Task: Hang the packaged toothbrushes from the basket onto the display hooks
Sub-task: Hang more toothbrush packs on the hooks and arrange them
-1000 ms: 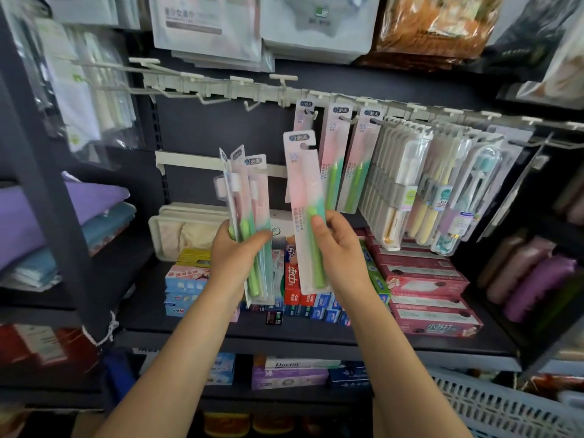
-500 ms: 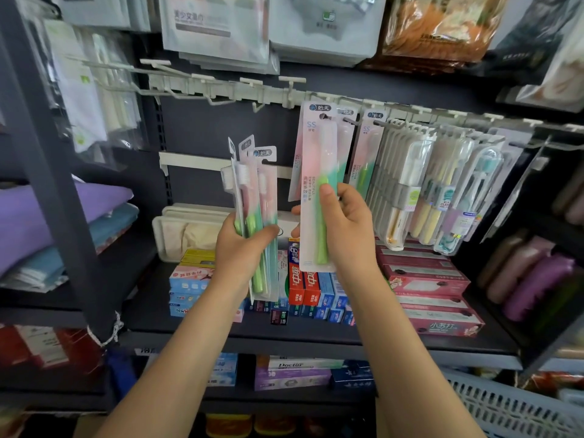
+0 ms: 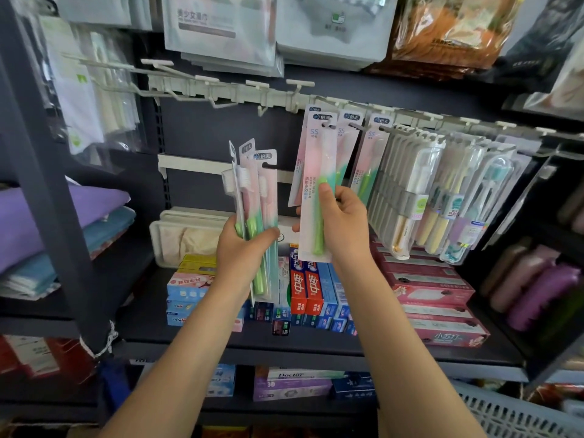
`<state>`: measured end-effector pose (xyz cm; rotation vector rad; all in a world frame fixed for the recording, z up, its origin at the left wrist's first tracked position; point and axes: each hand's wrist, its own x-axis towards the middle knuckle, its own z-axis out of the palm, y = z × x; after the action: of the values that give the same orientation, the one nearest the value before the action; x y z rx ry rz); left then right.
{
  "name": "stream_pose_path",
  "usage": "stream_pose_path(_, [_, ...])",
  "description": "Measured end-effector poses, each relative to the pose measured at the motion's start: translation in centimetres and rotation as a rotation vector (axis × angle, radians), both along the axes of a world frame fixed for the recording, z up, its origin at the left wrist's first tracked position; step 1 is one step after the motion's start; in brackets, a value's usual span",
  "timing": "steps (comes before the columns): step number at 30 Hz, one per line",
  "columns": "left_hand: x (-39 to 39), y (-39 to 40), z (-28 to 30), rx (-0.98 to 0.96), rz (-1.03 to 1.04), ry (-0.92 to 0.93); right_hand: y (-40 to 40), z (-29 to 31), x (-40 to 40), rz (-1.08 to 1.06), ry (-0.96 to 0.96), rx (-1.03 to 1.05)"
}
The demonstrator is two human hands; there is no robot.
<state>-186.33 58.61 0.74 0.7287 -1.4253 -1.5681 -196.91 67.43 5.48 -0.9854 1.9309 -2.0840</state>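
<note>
My left hand (image 3: 245,248) grips a fanned bunch of pink-and-green packaged toothbrushes (image 3: 257,197), held upright in front of the shelf. My right hand (image 3: 339,226) holds a single pink-and-green toothbrush pack (image 3: 316,172) by its lower half. The pack's top hole sits at a white display hook (image 3: 330,123), in front of another pack hanging there. Two more matching packs (image 3: 368,153) hang on the hooks just to the right. A white basket (image 3: 518,412) shows at the bottom right corner.
Several bare white hooks (image 3: 221,86) line the rail to the upper left. Boxed toothbrush sets (image 3: 442,191) hang to the right. Toothpaste boxes (image 3: 311,289) stand on the dark shelf below my hands. Folded towels (image 3: 63,222) lie at the left behind a dark upright post (image 3: 47,172).
My right hand has raised its single pack up and to the right, from mid-air to the hook with the hanging packs. My left hand has held its bunch nearly still.
</note>
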Motion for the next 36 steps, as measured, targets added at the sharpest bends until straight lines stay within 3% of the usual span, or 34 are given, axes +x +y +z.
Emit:
stream_pose_path(7, [-1.3,-1.7,-0.5,0.016,0.009,-0.01,-5.2,-2.4,-4.5,-0.203,0.031,0.138])
stream_pose_path(16, [-2.2,-2.6,-1.1,0.022,0.005,-0.036,-8.6,-2.1,-6.7,-0.219,-0.098,0.347])
stream_pose_path(21, [-2.3,-2.2,-1.9,0.027,-0.013,-0.059,-6.1,-6.0,-6.5,-0.044,-0.347,0.287])
stream_pose_path(24, [-2.4,-1.6,-2.0,0.021,-0.025,-0.077,-3.7,-7.3,-5.4,-0.015,-0.393,0.296])
stream_pose_path(29, [-2.7,0.2,-1.5,0.003,-0.086,-0.08,0.3,-6.8,-2.9,0.199,-0.2,0.191])
stream_pose_path(32, [-3.1,1.8,-0.7,0.011,-0.112,-0.072,2.4,-6.5,-2.5,0.4,-0.033,0.242])
stream_pose_path(36, [-3.5,3.2,0.0,0.072,-0.157,-0.025,4.6,-6.4,-3.2,0.41,-0.052,0.192])
